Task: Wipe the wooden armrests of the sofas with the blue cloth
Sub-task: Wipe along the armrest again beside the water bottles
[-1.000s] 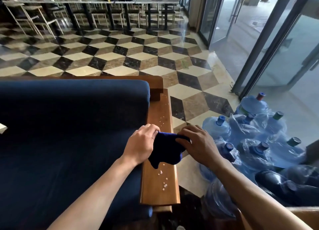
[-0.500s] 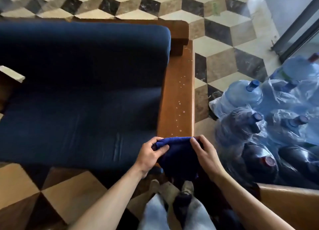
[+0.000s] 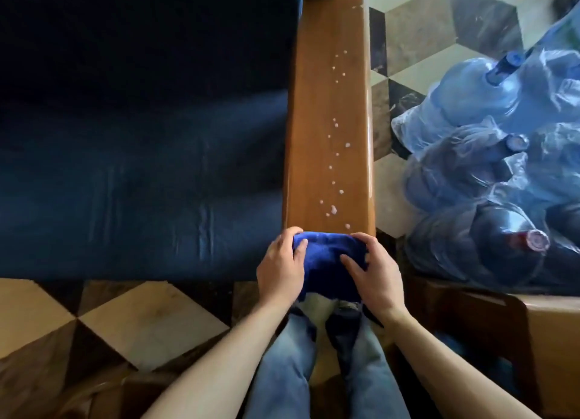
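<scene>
1. Both gripping: left hand (image 3: 280, 266) and right hand (image 3: 375, 277) clamped on the blue cloth (image 3: 326, 261), bunched at the wooden armrest (image 3: 317, 120) near end.
2. Risk: white droplets (image 3: 337, 142) smeared, or pushed off the right edge onto floor.
3. Narrow strip; cushion (image 3: 141, 136) touching left, water bottles (image 3: 489, 154) near right, clear run ahead.

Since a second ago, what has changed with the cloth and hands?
Both hands, left hand and right hand, drew the blue cloth back along the wooden armrest to its near end. Both still grip it. The white droplets ahead remain unwiped.
</scene>
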`<state>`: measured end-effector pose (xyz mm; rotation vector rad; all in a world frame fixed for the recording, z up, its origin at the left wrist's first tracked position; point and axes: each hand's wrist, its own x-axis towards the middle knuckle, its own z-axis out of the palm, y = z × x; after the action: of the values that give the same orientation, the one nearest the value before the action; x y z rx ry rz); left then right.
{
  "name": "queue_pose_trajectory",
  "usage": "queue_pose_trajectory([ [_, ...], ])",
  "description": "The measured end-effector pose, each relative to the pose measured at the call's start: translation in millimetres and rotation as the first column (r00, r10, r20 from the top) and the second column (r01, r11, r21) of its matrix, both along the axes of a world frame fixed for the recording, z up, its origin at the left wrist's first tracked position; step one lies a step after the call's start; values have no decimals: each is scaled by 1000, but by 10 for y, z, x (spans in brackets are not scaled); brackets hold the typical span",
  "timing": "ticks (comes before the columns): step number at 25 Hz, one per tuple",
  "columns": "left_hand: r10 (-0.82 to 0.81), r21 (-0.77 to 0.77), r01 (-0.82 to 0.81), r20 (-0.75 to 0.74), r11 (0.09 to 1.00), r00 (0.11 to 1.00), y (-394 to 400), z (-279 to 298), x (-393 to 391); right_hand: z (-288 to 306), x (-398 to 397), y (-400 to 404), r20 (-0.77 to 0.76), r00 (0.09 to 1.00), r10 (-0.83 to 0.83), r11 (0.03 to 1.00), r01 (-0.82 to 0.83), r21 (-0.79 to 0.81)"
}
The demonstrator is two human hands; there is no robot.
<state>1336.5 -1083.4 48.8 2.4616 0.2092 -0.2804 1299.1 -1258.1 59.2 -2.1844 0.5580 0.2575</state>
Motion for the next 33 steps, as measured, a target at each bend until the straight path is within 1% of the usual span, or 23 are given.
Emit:
queue_pose_trajectory([
  [2,-106,244,62,171,968,979,-122,-164,56,-117,19,59,-25,1000,17,978,-22,-209],
  [3,-180,298,103,242,949,953,-173,-245,7,-175,-8,65,22,1000,14,975,-8,-221],
  [4,-275,332,177,279,927,920,-214,-308,-101,-230,-33,49,93,996,0,981,18,-192],
  [6,-508,392,394,248,831,825,-239,-376,-344,-294,-9,-26,167,982,-88,994,98,-51],
  [8,-679,478,548,154,687,718,-231,-463,-411,-365,165,-153,90,963,-253,960,239,147],
  [10,-781,476,659,106,583,615,-398,-515,-144,-435,356,-303,40,928,-370,901,347,261],
  [12,-785,471,651,167,595,596,-760,-571,516,-497,463,-411,56,918,-392,880,357,313],
  [14,-701,466,571,167,675,693,-1093,-571,1436,-545,477,-441,83,958,-275,948,256,187],
  [15,-636,483,507,145,714,758,-1136,-578,1835,-571,491,-412,108,988,-110,994,111,-1],
  [16,-562,516,423,143,745,815,-1086,-603,2049,-607,505,-364,147,983,109,972,-75,-224],
  [17,-506,519,360,169,775,846,-981,-634,2027,-647,518,-326,188,927,326,886,-230,-404],
  [18,-481,511,329,198,794,854,-835,-654,1807,-668,526,-303,241,827,507,794,-340,-505],
  [19,-499,502,350,198,791,844,-666,-641,1433,-714,490,-299,324,690,647,725,-425,-543],
  [21,-599,499,466,139,730,789,-343,-519,716,-789,366,-319,457,390,799,600,-567,-564],
  [22,-635,508,509,101,695,766,-232,-506,659,-791,315,-323,448,306,840,534,-613,-582],
  [23,-672,503,555,73,663,737,-222,-530,891,-791,291,-307,422,271,865,491,-632,-600],
  [24,-674,513,549,82,660,734,-368,-510,1288,-808,286,-284,399,279,873,479,-638,-603],
  [27,-568,510,440,121,739,814,-1237,-508,2504,-815,332,-262,371,355,858,512,-648,-564],
  [28,-586,507,472,85,721,806,-1451,-498,2805,-820,343,-279,362,354,863,504,-654,-564],
  [29,-647,528,518,81,673,759,-1558,-527,2932,-834,349,-295,348,346,872,489,-665,-564],
  [30,-743,531,595,102,603,662,-1584,-568,2861,-846,334,-300,342,340,876,481,-676,-559],
  [31,-851,543,681,131,491,509,-1526,-593,2617,-864,303,-303,344,331,879,474,-688,-549],
  [33,-989,473,869,78,145,122,-1292,-485,1791,-830,268,-274,371,309,876,474,-696,-539],
])
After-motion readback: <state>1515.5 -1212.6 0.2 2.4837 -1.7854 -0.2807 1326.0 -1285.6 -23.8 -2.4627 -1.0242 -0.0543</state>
